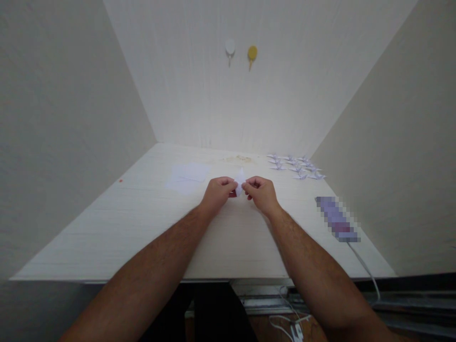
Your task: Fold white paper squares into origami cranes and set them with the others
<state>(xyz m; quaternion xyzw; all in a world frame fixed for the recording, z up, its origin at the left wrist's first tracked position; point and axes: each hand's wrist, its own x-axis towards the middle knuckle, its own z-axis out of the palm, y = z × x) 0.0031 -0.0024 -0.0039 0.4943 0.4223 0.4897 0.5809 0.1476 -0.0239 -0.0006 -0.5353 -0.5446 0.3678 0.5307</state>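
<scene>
A small piece of folded white paper (241,178) is held up over the middle of the table, one pointed tip facing upward. My left hand (219,191) pinches its left side between thumb and fingers. From the other side, my right hand (261,191) grips its right edge with thumb and forefinger, the remaining fingers curled. The finer folds are too small and bright to make out. Beyond my left hand lie loose white paper sheets (188,176), flat and overlapping. Several folded paper cranes (295,166) stand grouped at the back right.
A blurred-out flat device (337,219) with a white cable (366,273) lies near the table's right edge. Walls enclose the white table (142,228) at the back and both sides. A white hook (230,47) and a yellow hook (252,53) are on the back wall.
</scene>
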